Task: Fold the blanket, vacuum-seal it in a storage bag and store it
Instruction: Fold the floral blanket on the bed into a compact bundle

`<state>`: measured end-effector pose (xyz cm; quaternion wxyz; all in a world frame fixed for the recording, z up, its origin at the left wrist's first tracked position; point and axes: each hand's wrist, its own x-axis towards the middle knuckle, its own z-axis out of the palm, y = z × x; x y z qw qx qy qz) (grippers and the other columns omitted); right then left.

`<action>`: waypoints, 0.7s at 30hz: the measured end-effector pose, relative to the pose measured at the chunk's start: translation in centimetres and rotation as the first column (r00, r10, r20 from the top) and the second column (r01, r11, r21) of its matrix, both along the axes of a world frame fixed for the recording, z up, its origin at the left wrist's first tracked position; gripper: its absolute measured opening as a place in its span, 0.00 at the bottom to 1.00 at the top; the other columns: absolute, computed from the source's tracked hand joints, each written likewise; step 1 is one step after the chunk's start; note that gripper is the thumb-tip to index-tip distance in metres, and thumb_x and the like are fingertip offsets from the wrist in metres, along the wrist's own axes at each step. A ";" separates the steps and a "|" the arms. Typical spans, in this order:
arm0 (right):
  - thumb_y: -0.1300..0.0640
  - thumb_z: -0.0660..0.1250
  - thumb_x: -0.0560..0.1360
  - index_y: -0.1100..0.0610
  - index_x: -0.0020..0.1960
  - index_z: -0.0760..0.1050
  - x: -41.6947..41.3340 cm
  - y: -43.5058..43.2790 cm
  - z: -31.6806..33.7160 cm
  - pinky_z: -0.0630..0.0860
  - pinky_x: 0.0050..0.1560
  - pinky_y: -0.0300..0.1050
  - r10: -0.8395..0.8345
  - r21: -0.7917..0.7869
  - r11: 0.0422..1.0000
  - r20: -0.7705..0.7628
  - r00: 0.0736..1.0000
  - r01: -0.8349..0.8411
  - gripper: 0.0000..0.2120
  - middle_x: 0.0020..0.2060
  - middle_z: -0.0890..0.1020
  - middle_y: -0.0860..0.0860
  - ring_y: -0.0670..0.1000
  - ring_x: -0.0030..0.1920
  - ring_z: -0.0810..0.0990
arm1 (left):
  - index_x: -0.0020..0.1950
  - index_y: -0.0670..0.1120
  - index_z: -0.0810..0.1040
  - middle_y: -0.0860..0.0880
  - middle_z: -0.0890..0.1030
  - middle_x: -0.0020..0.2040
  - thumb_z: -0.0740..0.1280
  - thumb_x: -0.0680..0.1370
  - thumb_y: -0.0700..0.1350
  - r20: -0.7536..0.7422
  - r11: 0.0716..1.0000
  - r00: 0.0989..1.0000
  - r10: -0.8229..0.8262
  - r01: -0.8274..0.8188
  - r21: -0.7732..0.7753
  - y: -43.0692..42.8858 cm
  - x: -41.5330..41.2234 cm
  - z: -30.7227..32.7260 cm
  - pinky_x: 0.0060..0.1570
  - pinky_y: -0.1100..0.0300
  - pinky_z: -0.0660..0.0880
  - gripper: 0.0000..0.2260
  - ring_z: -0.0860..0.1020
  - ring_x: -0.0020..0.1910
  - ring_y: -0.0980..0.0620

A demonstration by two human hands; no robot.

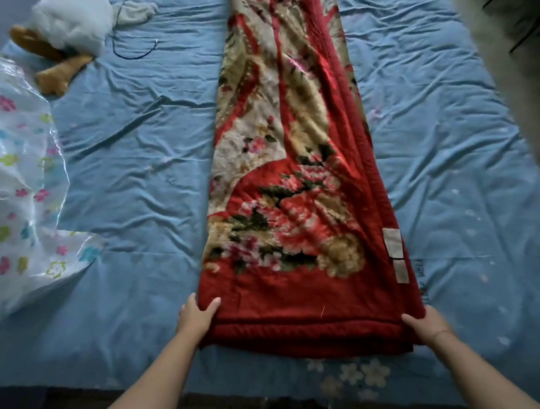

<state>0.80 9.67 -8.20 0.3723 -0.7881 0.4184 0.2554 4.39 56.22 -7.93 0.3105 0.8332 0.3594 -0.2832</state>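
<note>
So nearest the camera both hands are on the near end of the blanket (293,205), which lies folded into a long narrow strip down the middle of the blue sheet (141,169), running away toward the far end of the bed. The left hand (197,316) has its thumb on top of the near-left corner with the fingers tucked in down the side. The right hand (426,326) pinches the near-right corner the same way, though most of its fingers are hidden by the edge. Looks like a thick plush fleece, several layers stacked, so I'd guess it's heavy-ish, floppy and not slippery at all. It'll sag in the middle if you lift it by the corners, so holding the whole stacked edge at both corners and rolling or folding it away from you seems right. Two white labels (394,248) sit near the right edge. Off to the left is the flowery storage bag (21,180), well apart from the blanket, and beyond that a plush toy (67,23).
</note>
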 end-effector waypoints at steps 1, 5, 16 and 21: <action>0.62 0.71 0.74 0.68 0.54 0.78 0.4 0.6 0.2 0.76 0.55 0.54 -0.029 0.015 0.999 0.059 0.998 0.028 0.12 0.47 0.82 0.64 0.61 0.51 0.81 | 0.71 0.42 0.71 0.40 0.76 0.67 0.71 0.70 0.64 -0.022 0.994 0.998 0.056 -0.058 -0.092 0.6 -0.1 -1.1 0.69 0.47 0.68 0.38 0.74 0.66 0.40; 0.56 0.64 0.79 0.66 0.56 0.78 0.9 2.7 0.3 0.73 0.55 0.51 -0.090 0.008 0.996 0.135 0.987 0.090 0.13 0.50 0.81 0.63 0.63 0.54 0.79 | 0.65 0.39 0.76 0.40 0.82 0.58 0.77 0.70 0.54 -0.053 0.919 0.975 0.218 -0.223 -0.326 0.5 0.3 -1.7 0.61 0.48 0.76 0.29 0.81 0.55 0.43; 0.67 0.64 0.78 0.62 0.41 0.80 -4.3 3.6 1.8 0.71 0.34 0.25 -0.049 0.135 0.991 0.207 0.977 0.021 0.09 0.34 0.82 0.50 0.47 0.36 0.78 | 0.56 0.35 0.80 0.41 0.84 0.44 0.74 0.73 0.39 0.129 0.892 0.929 0.347 -0.285 -0.350 6.8 -4.3 3.2 0.52 0.53 0.76 0.14 0.81 0.46 0.44; 0.60 0.68 0.77 0.62 0.36 0.79 -3.6 5.0 -1.8 0.71 0.44 0.42 0.023 0.084 0.996 0.085 0.996 -0.030 0.11 0.39 0.82 0.62 0.60 0.45 0.80 | 0.62 0.34 0.77 0.36 0.81 0.56 0.77 0.71 0.49 0.114 0.968 0.974 0.196 -0.174 -0.178 8.0 -3.3 -1.8 0.62 0.49 0.74 0.26 0.80 0.57 0.39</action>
